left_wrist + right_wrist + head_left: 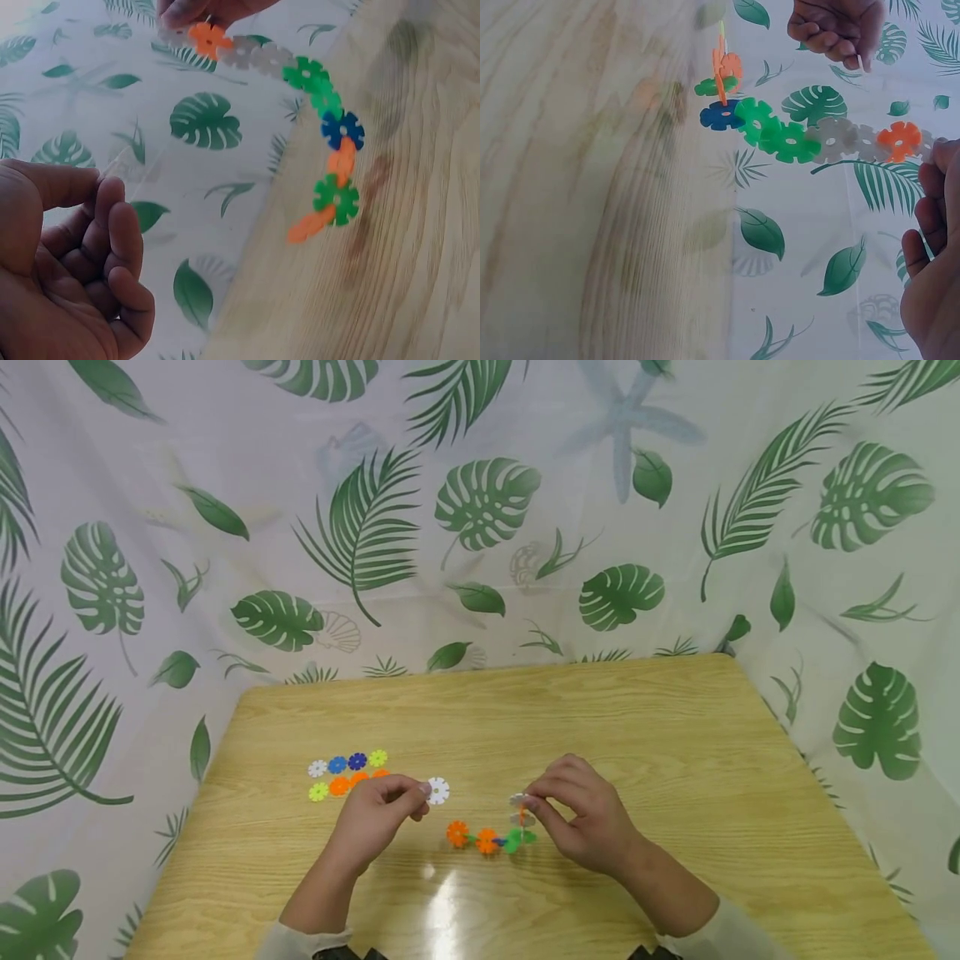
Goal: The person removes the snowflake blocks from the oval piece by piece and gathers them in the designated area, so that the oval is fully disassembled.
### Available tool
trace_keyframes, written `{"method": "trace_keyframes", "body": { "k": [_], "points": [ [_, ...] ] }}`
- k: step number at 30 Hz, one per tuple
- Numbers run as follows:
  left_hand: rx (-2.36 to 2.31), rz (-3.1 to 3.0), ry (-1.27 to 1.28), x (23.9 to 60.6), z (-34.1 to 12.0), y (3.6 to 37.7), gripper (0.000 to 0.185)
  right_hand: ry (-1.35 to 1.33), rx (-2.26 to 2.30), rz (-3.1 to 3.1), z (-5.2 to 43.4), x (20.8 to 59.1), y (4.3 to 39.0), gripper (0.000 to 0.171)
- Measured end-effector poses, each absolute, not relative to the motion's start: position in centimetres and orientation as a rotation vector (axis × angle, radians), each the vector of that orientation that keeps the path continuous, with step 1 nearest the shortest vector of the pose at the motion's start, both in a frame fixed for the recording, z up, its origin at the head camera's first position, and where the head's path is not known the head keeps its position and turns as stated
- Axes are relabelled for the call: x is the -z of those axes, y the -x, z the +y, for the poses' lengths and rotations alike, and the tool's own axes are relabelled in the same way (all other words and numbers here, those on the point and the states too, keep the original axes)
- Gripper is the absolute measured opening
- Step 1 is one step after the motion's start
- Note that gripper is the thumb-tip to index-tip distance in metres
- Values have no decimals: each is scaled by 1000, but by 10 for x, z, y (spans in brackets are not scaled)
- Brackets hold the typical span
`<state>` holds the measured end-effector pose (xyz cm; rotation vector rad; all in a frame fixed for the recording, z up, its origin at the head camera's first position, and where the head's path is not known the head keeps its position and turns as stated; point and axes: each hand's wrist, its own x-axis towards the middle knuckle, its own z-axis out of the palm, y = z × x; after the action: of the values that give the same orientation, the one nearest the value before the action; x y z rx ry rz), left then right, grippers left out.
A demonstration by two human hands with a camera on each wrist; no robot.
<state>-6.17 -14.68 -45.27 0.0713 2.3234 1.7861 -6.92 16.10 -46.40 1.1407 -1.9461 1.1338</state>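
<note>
Between thumb and fingers my left hand [378, 818] pinches a white snowflake disc [439, 791], which shows only edge-on in the wrist views. My right hand [592, 818] pinches the white end piece of a snowflake disc chain [787, 141]. Orange, white, green and blue discs are slotted together in it. From the right fingers the chain [343, 131] hangs down and curves toward the left in the head view, with an orange disc [457, 834] at its far end. The disc in my left hand is apart from the chain.
Loose snowflake discs lie in two rows on the wooden table [570, 718], left of my left hand. White, blue and yellow discs [378, 758] form the back row; yellow and orange discs [340, 786] form the front one, partly hidden by the hand. A leaf-patterned cloth [480, 602] hangs behind the table.
</note>
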Motion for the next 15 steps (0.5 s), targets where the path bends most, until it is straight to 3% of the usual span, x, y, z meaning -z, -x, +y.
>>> {"method": "trace_keyframes", "body": {
  "k": [15],
  "points": [
    [-1732,2551,233,470,-209,62,36,-1130,-1142,-1955,166,466,69,10]
  ]
}}
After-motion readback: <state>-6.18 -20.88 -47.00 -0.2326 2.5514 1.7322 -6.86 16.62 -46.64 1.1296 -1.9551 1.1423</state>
